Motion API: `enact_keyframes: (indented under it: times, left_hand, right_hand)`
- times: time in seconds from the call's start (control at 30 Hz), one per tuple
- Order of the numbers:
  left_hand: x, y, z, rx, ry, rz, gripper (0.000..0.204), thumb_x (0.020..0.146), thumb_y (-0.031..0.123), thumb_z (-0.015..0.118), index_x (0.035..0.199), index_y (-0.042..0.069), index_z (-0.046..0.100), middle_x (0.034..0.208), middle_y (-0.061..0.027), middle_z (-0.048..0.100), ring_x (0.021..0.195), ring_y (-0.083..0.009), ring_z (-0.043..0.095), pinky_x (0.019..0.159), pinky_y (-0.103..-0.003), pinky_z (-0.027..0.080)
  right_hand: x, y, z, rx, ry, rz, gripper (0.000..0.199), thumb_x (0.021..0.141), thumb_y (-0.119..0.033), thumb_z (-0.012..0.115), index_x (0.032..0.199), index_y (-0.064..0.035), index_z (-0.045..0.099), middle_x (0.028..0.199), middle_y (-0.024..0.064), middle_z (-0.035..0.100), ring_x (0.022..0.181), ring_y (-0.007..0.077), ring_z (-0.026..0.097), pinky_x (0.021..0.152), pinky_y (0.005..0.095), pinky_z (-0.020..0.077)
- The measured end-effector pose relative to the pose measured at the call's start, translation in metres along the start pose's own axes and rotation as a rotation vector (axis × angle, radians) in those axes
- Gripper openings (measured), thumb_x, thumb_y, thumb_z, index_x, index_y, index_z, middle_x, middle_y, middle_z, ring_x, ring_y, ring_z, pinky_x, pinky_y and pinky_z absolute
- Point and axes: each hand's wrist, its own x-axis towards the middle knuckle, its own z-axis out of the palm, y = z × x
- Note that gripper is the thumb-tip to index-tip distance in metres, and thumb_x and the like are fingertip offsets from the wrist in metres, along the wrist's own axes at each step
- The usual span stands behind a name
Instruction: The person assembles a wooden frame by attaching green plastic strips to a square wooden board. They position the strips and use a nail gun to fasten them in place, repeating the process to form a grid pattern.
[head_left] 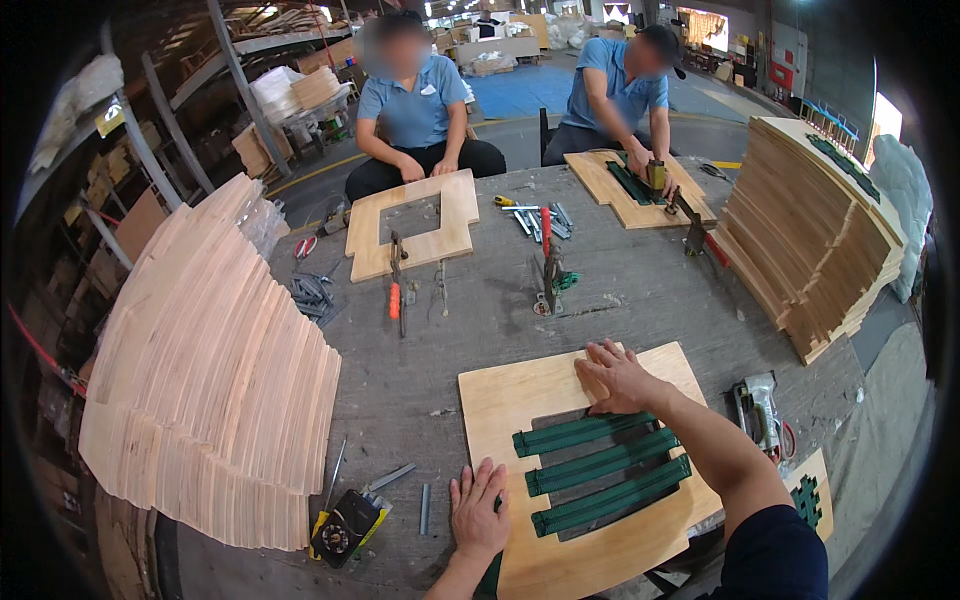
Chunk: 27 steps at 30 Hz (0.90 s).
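Head view: plywood frame panel point(520, 395) lying flat on grey worktable point(640, 310), at near edge, three green webbing straps point(600, 467) stretched across its cut-out. Right hand point(615, 375) spread flat, palm down, on panel's far rail, grasping nothing. Left hand point(478, 510) open, fingers splayed, resting at panel's near left edge. Staple gun point(758, 410) just right of panel. Stacked plywood blanks point(210, 370) at left.

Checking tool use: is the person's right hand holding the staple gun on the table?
No. The right hand lies flat on the wooden frame, while the staple gun lies untouched on the table beside it.
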Motion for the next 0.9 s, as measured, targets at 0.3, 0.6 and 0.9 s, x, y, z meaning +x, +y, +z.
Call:
enact_keyframes:
  times: [0.3, 0.6, 0.9]
  left_hand:
    - [0.007, -0.004, 0.003, -0.067, 0.015, 0.012, 0.046, 0.101, 0.025, 0.057, 0.147, 0.018, 0.056, 0.161, -0.0082, 0.043, 0.149, -0.0393, 0.036, 0.124, -0.055, 0.022]
    - [0.009, -0.003, -0.003, -0.059, -0.016, -0.017, 0.046, 0.102, 0.025, 0.056, 0.147, 0.017, 0.055, 0.16, -0.0123, 0.044, 0.147, -0.0447, 0.036, 0.122, -0.058, 0.023]
    - [0.015, 0.0, -0.005, -0.135, -0.045, -0.007, 0.047, 0.099, 0.022, 0.058, 0.146, 0.015, 0.057, 0.158, -0.0149, 0.046, 0.145, -0.0486, 0.038, 0.12, -0.061, 0.024]
  right_hand:
    - [0.006, 0.002, 0.001, -0.048, 0.078, -0.049, 0.096, 0.077, -0.05, 0.084, 0.156, -0.0171, 0.041, 0.164, 0.0204, 0.029, 0.15, 0.0475, 0.026, 0.117, 0.0658, 0.0303]
    - [0.118, 0.012, -0.131, 0.465, 0.56, -0.085, 0.055, 0.104, -0.038, 0.055, 0.151, -0.0096, 0.048, 0.145, 0.022, 0.056, 0.132, 0.0379, 0.056, 0.11, 0.043, 0.0433]
    - [0.291, 0.047, -0.169, 0.06, 0.415, 0.034, 0.065, 0.109, -0.047, 0.036, 0.153, 0.0018, 0.038, 0.151, 0.0269, 0.048, 0.141, 0.0427, 0.045, 0.116, 0.0469, 0.0365]
